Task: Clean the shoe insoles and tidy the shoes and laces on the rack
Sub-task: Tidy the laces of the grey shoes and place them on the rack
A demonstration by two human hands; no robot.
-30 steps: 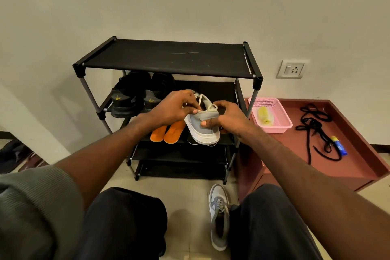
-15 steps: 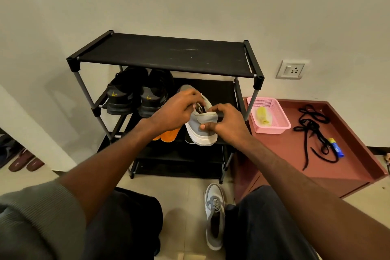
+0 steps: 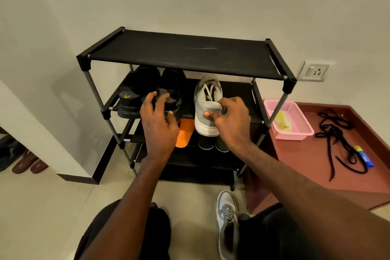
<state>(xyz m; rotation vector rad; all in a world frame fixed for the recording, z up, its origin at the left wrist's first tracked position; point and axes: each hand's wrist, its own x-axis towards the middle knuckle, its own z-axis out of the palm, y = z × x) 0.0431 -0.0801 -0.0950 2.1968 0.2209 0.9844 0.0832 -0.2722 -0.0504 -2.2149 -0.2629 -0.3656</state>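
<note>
On the rack's second shelf we have the grey shoe, toe toward the wall, heel hanging over the front edge. Our right hand pinches its heel collar, thumb on the back of the heel, fingers curled over the rim. Loose white laces lie across its tongue. Our left hand is at the heel of the right-hand black shoe, fingers spread and slightly bent around it; we cannot tell if it actually grips. A second black shoe with a yellow mark sits just beside it on the left, same shelf. One shelf down, an orange insole shows between our hands, with two dark insoles, pale-edged, next to it under the grey shoe. Floor level: the matching grey shoe, laced, lies near our right knee. Right of the rack, a maroon tray holds a pink basket with something yellow in it, a tangle of black laces, and a blue tube with a yellow cap touching the laces. Far left, brown slippers on the floor past the wall corner. Wall socket above the basket.
</note>
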